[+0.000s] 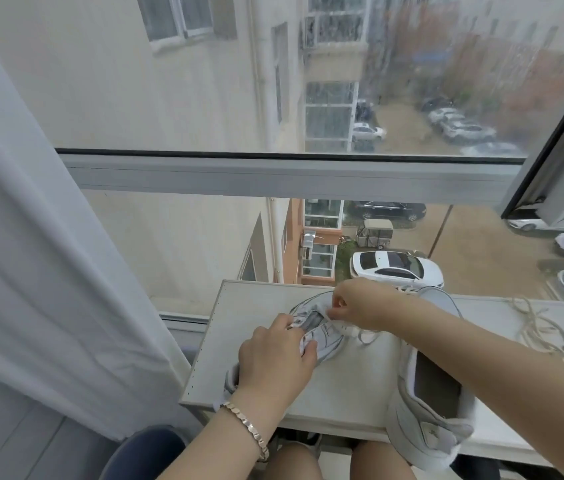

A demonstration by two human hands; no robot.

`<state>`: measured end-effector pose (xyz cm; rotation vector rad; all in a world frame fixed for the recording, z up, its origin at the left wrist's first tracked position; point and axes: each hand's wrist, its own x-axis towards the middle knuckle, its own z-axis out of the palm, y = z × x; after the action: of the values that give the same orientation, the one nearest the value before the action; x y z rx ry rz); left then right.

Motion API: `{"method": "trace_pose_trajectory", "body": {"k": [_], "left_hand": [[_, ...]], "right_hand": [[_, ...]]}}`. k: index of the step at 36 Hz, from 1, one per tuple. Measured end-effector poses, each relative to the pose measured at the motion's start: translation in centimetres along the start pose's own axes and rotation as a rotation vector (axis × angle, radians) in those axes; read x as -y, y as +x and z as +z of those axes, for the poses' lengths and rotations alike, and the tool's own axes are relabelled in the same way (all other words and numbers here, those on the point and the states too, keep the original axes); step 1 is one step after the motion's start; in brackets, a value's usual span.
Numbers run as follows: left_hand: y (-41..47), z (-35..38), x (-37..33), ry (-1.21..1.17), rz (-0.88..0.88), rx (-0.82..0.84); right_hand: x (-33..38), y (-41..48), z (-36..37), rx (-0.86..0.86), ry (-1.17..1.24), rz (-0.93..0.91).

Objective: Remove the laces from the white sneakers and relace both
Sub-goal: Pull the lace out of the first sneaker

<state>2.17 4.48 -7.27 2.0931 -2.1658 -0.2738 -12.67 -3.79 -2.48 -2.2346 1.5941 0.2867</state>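
Off the left edge of the white board [256,306] hangs a pale curtain [48,271], no part of the job. On the board's left half the left hand [273,358], a bracelet [249,427] at its wrist, has its fingers curled round the middle of the left sneaker [311,306], pinning it toe-away on the board. Over the board's centre the right hand [356,306] pinches a lace [365,336] between thumb and forefinger just above that shoe's eyelets; slack from it trails down onto the board. At the board's right front corner the right sneaker [426,420] lies with its heel overhanging the edge, the forearm hiding most of its eyelet rows, so whether it carries a lace cannot be told. Beyond the board's right edge a loose lace [537,327] lies in a tangle, held by nobody. My reading: one lace is fully out, the left shoe is mid-work, and whether it is being stripped or rethreaded is unclear. At least one shoe appears left to relace.
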Motion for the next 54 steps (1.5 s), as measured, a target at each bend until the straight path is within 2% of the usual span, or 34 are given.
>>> {"method": "trace_pose_trajectory", "body": {"k": [14, 18, 24, 29, 31, 33, 35, 37, 40, 43, 45, 47, 51, 53, 54], "left_hand": [[0.0, 0.0, -0.1, 0.019, -0.003, 0.005], [0.0, 0.0, -0.1, 0.022, 0.000, 0.002], [0.0, -0.1, -0.2, 0.014, -0.007, 0.014], [0.0, -0.3, -0.2, 0.022, -0.007, 0.018], [0.0, -0.4, -0.2, 0.024, -0.003, 0.015], [0.0, -0.5, -0.3, 0.031, 0.001, 0.011], [0.0, -0.5, -0.3, 0.039, 0.003, 0.012], [-0.1, -0.4, -0.4, 0.037, -0.002, 0.002], [0.0, -0.4, -0.9, 0.006, -0.044, -0.024], [0.2, -0.8, -1.8, -0.053, -0.077, -0.008], [0.3, -1.4, -2.2, -0.131, -0.060, -0.024], [0.6, -2.6, -2.4, -0.321, 0.001, -0.043], [1.2, -7.1, -4.0, -1.085, 0.175, 0.118], [1.9, -8.9, -5.1, -1.343, 0.245, 0.100], [2.2, -9.7, -5.7, -1.396, 0.266, 0.108]], "right_hand": [[-0.1, -0.6, 0.4, 0.072, 0.142, -0.070], [-2.3, -2.3, -1.9, 0.003, 0.395, -0.144], [-4.6, -6.0, -5.3, -0.354, 0.868, -0.278], [-2.1, -7.2, -4.8, -0.195, 1.389, -0.301], [-0.9, -7.9, -5.9, -0.219, 1.520, -0.328], [-0.4, -8.8, -7.7, -0.362, 1.376, -0.292], [-0.6, -8.5, -8.2, -0.457, 1.079, -0.188], [-0.4, -7.6, -7.6, -0.421, 0.912, -0.121], [0.3, -6.2, -6.0, -0.363, 0.899, -0.063], [0.8, -5.6, -5.6, -0.354, 1.022, -0.061], [1.2, -5.5, -6.0, -0.321, 1.172, -0.048], [1.4, -5.8, -6.8, -0.294, 1.341, -0.057], [2.2, -6.9, -9.0, -0.261, 1.573, -0.196], [2.6, -7.6, -10.1, -0.275, 1.591, -0.267], [2.8, -7.9, -10.7, -0.297, 1.588, -0.300]]}}
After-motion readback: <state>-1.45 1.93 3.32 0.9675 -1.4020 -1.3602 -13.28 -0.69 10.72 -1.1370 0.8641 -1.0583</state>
